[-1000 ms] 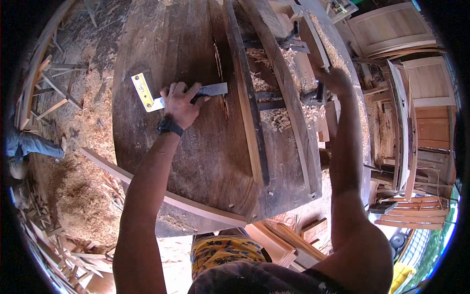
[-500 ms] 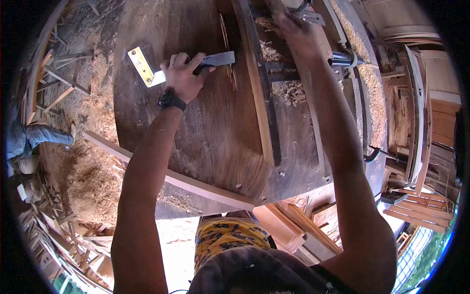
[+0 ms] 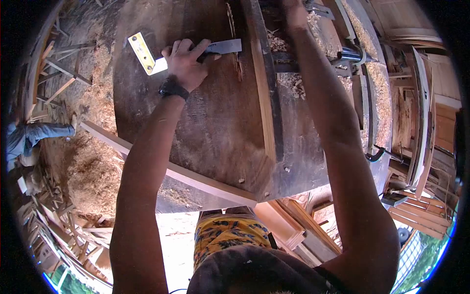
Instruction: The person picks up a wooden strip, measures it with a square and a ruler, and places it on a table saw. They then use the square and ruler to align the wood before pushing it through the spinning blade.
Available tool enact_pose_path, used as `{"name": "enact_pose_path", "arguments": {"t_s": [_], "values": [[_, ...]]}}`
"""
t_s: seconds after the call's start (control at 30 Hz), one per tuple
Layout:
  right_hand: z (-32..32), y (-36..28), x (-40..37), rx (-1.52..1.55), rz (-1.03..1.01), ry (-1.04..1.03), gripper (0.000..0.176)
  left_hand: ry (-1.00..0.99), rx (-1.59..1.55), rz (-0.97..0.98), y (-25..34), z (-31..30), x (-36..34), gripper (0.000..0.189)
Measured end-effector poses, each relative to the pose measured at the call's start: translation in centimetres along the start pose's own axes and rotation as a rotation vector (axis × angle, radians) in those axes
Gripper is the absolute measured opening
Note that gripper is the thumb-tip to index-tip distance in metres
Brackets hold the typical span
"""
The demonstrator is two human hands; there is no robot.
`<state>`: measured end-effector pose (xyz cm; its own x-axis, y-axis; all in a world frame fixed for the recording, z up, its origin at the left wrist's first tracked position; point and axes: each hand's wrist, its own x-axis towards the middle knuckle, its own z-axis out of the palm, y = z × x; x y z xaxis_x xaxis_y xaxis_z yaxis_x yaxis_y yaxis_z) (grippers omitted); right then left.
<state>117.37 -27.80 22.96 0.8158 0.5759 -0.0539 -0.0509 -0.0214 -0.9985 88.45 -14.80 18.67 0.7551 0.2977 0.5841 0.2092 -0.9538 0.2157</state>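
Note:
My left hand (image 3: 187, 64) lies over the steel blade of a try square (image 3: 142, 55) with a yellow stock, its fingers bent and pressed round it. The blade's far end shows right of my fingers, crossing a splintered crack (image 3: 238, 63) in the dark board. A black watch is on my left wrist. Up at the top edge, my right hand (image 3: 295, 14) is blurred and partly cut off, so its fingers cannot be made out. Just right of it is a flat metal piece (image 3: 320, 11), among wood shavings.
A long wooden bar (image 3: 264, 93) runs down the dark worktop (image 3: 210, 127). A pale strip (image 3: 196, 182) crosses the near edge under my left arm. Clamps (image 3: 376, 156) sit at the right. Shavings (image 3: 93, 171) cover the floor, and a person's leg (image 3: 49, 131) shows at far left.
My right hand has moved farther up, toward the frame's top edge. My left hand stays on the try square, while the whole view has shifted slightly.

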Motion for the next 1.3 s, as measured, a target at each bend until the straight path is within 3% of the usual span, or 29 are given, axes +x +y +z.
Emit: {"name": "enact_pose_path", "arguments": {"t_s": [0.13, 0.23, 0.3, 0.33, 0.37, 0.4, 0.47, 0.5, 0.53, 0.6, 0.67, 0.7, 0.77, 0.9, 1.0, 1.1, 1.2, 1.23, 1.3], "values": [[3.3, -0.8, -0.2, -0.047, 0.112, -0.013, 0.058, -0.060, -0.009, -0.046, 0.5, -0.3, 0.2, 0.042], [5.3, 1.9, 1.6, -0.199, -0.024, -0.107, 0.058, -0.098, 0.027, -0.067, 0.8, -1.0, 0.3, 0.042], [3.8, 2.9, 2.6, -0.099, -0.194, -0.144, 0.058, -0.094, 0.069, -0.062, 1.0, -0.8, 0.6, 0.040], [3.3, 3.8, 3.2, 0.007, -0.377, -0.118, 0.058, -0.071, 0.071, -0.053, 1.1, -0.7, 0.8, 0.040], [1.9, 3.3, 3.3, 0.062, -0.294, -0.028, 0.048, -0.070, 0.041, -0.063, 1.2, -0.9, 0.9, 0.040], [1.2, 2.8, 3.9, 0.059, -0.311, -0.032, 0.048, -0.074, 0.009, -0.073, 1.2, -1.1, 0.8, 0.040], [0.4, 0.8, 3.5, -0.213, -0.416, 0.096, 0.039, -0.085, -0.015, -0.065, 1.3, -1.6, 0.8, 0.039], [0.1, -0.5, 3.2, -0.668, -0.509, 0.153, 0.040, -0.106, -0.020, -0.084, 1.3, -1.6, 1.0, 0.039], [0.1, -1.0, 3.1, -0.671, -0.525, 0.152, 0.040, -0.130, -0.026, -0.106, 1.1, -1.5, 1.1, 0.038], [-0.2, -2.1, 3.0, -1.341, -0.579, 0.126, 0.041, -0.100, -0.048, -0.105, 1.1, -1.3, 1.1, 0.037], [-3.0, 0.9, 5.4, -1.402, -0.400, 0.035, 0.039, -0.139, 0.001, -0.115, 1.1, -1.3, 1.0, 0.040], [-5.1, 4.8, 7.9, -1.533, -0.647, 0.053, 0.039, -0.126, -0.003, -0.119, 1.3, -1.4, 1.2, 0.040], [-3.4, 2.3, 5.9, -1.608, -0.512, 0.029, 0.040, -0.146, 0.009, -0.130, 1.4, -1.7, 1.1, 0.040], [-4.7, 5.9, 9.9, -1.875, -0.414, 0.047, 0.040, -0.136, -0.065, -0.130, 1.1, -1.8, 0.9, 0.041], [-3.5, 2.1, 8.7, -1.748, -0.542, 0.092, 0.038, -0.095, -0.032, -0.096, 1.1, -2.0, 1.0, 0.037], [-1.3, 0.4, 9.2, -1.599, -0.317, 0.036, 0.038, -0.134, -0.032, -0.122, 1.1, -2.4, 1.3, 0.036], [1.3, -2.7, 7.2, -0.899, -0.490, 0.123, 0.045, -0.138, -0.048, -0.146, 1.5, -2.6, 1.2, 0.034], [1.1, -1.4, 9.0, -0.891, -0.490, 0.116, 0.045, -0.141, -0.051, -0.148, 1.5, -2.8, 1.3, 0.033], [0.2, 2.2, 14.4, 0.126, -0.388, -0.093, 0.052, -0.146, -0.048, -0.137, 1.0, -2.5, 1.2, 0.040]]}}
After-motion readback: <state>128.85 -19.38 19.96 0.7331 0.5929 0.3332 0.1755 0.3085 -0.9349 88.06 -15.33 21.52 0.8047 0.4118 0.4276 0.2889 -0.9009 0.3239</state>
